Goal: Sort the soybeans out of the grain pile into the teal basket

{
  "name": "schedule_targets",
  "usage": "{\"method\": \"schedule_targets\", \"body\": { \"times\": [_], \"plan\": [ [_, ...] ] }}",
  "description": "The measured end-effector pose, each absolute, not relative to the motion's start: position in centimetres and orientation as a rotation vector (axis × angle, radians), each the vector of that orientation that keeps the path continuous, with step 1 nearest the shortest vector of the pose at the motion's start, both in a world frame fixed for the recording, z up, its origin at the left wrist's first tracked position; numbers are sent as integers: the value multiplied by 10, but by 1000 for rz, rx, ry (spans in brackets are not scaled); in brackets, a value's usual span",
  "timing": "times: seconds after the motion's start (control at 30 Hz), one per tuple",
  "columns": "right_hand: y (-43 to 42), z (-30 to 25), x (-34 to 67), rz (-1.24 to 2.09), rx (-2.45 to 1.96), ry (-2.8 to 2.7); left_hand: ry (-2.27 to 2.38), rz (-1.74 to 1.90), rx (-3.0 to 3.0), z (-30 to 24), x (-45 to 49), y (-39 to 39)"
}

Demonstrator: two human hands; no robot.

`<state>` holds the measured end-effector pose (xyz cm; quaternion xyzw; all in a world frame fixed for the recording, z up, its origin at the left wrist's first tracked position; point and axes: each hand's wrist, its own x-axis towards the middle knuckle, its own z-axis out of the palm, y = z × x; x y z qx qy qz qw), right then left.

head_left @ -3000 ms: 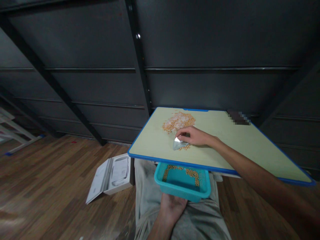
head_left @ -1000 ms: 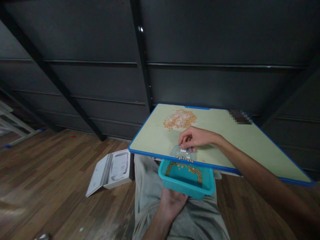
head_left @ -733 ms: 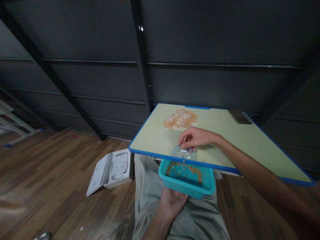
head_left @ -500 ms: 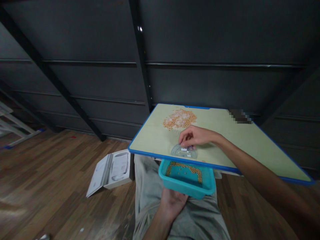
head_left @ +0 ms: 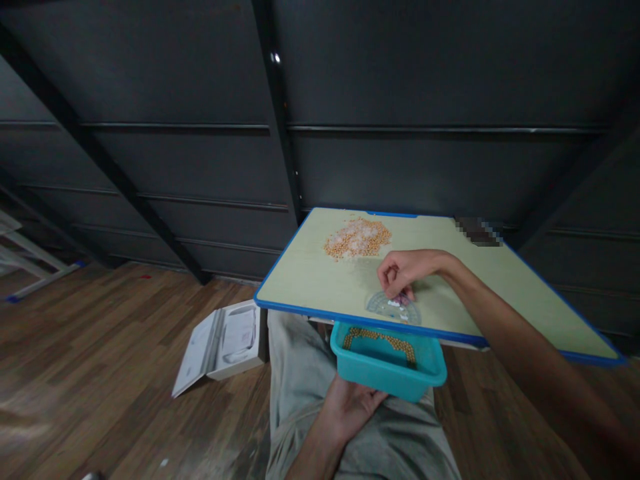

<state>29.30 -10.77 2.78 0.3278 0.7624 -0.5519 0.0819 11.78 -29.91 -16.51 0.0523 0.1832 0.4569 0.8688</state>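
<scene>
1. The left hand (head_left: 349, 405) supports the teal tray (head_left: 385, 377) from below; its fingers are mostly hidden, so their spread cannot be told.
2. Some yellow beans (head_left: 396, 343) already lie inside the tray, near its far wall.
3. The right hand (head_left: 407, 267) has its fingers pinching a clear protractor (head_left: 382, 305) near the desk's (head_left: 305, 283) front edge.
4. Farther back, a pile of beans and whitish bits (head_left: 358, 238) remains, apparently most of the work.

Open white box (head_left: 238, 337), wooden floor (head_left: 100, 360), dark object (head_left: 479, 233), too pixelated to identify
</scene>
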Motion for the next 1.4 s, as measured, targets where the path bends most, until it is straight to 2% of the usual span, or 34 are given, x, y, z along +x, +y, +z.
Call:
{"method": "schedule_targets", "body": {
  "times": [0.2,0.37,0.67,0.9,1.03,1.17,1.27,1.33,1.4],
  "plan": [
    [-111,22,283,-1679,916,2270,366,980,96,-164,118,-298],
    [-103,18,282,-1643,952,2482,341,1012,84,-169,116,-297],
    [-86,9,284,-1309,1108,3068,275,1134,28,-182,107,-294],
    [-69,4,286,-1176,1555,3379,281,1208,8,-195,105,-292],
    [-49,-2,301,-1093,2063,3414,224,1203,16,-201,104,-293],
    [-31,-9,323,-1061,2550,3220,236,1218,19,-200,103,-294],
    [-23,-12,339,-604,2771,3079,238,1220,16,-196,103,-293],
    [-22,-11,346,-239,2816,2985,240,1218,12,-192,104,-293],
    [-22,-10,351,-10,2827,2898,250,1225,3,-189,106,-292]
  ]
}}
